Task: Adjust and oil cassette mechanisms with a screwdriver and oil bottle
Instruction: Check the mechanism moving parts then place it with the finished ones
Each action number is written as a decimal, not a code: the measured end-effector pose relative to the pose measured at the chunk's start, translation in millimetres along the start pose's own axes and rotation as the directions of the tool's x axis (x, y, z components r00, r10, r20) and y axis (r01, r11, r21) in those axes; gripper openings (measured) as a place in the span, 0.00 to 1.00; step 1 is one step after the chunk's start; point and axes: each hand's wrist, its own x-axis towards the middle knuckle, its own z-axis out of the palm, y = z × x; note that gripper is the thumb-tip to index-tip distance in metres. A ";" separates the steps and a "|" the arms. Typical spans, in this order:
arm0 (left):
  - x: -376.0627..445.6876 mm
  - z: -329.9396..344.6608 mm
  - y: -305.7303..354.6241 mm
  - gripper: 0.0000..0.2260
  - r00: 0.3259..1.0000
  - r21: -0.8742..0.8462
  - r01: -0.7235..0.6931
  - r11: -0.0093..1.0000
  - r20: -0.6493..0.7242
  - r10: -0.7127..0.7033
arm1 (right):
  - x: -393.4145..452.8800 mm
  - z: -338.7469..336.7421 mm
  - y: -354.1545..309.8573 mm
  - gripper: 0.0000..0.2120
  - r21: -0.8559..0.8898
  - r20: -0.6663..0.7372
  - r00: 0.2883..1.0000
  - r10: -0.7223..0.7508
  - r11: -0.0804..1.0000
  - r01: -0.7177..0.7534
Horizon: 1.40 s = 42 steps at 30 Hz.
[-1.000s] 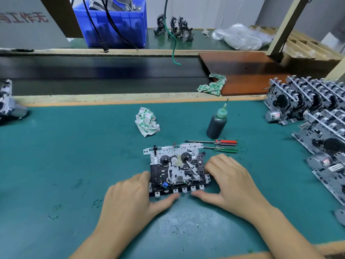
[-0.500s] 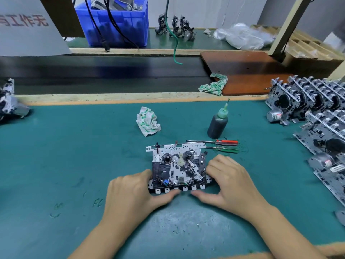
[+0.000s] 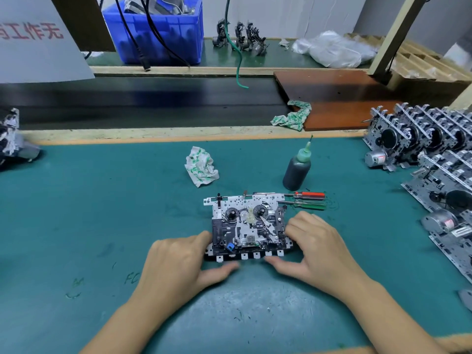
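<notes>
The cassette mechanism (image 3: pixel 246 226) lies flat on the green tabletop (image 3: pixel 102 213), slightly below the centre of the frame. The left hand (image 3: pixel 178 261) grips its left edge and the right hand (image 3: pixel 316 246) its right edge, thumbs along the near side. Just above it lie a red screwdriver (image 3: pixel 306 194) and a green screwdriver (image 3: pixel 310 206), with the dark oil bottle (image 3: pixel 296 171) standing upright beyond them. More mechanisms (image 3: pixel 434 159) are stacked at the right edge.
</notes>
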 end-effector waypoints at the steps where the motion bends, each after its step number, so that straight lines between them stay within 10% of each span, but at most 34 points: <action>1: -0.2 -0.7 1.7 0.27 1.000 -0.007 0.017 1.000 0.015 -0.016 | 0.2 0.6 -0.1 0.22 -0.014 -0.006 1.000 0.002 1.000 -0.002; 33: 1.0 1.6 16.2 0.28 0.961 -0.023 0.277 0.961 -0.009 -0.277 | -2.3 -0.6 -3.7 0.25 0.011 0.010 1.000 -0.028 1.000 0.028; 42: -0.8 -2.9 1.0 0.25 0.996 -0.133 0.064 0.989 0.063 -0.056 | -3.9 2.8 -6.6 0.26 -0.053 -0.081 0.997 -0.002 0.999 -0.003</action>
